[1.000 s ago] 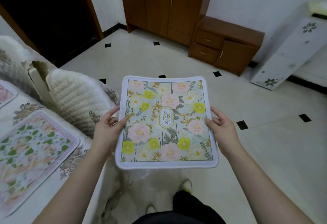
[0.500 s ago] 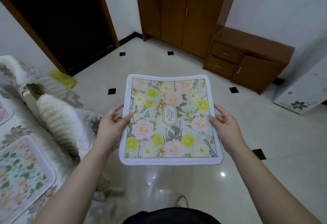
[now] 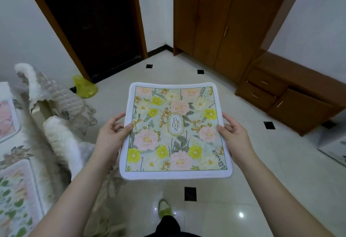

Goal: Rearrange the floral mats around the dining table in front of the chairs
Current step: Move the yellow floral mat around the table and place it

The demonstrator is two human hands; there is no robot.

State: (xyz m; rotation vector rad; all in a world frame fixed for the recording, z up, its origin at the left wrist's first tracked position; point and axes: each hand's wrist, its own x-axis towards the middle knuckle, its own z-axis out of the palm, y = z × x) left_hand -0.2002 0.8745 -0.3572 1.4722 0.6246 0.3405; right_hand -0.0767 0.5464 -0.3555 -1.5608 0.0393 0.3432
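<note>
Mat: floral mat (image 3: 176,131) is held flat in the centre of the frame, above the floor (image 3: 280,171).
Left hand: left hand (image 3: 110,136) pinches the left edge, thumb on top.
Right hand: right hand (image 3: 236,136) pinches the right edge likewise.
Direction: table (image 3: 11,160) with another mat (image 3: 16,197) lies at lower left, nearer the left hand; I judge the carry goes leftward.
</note>
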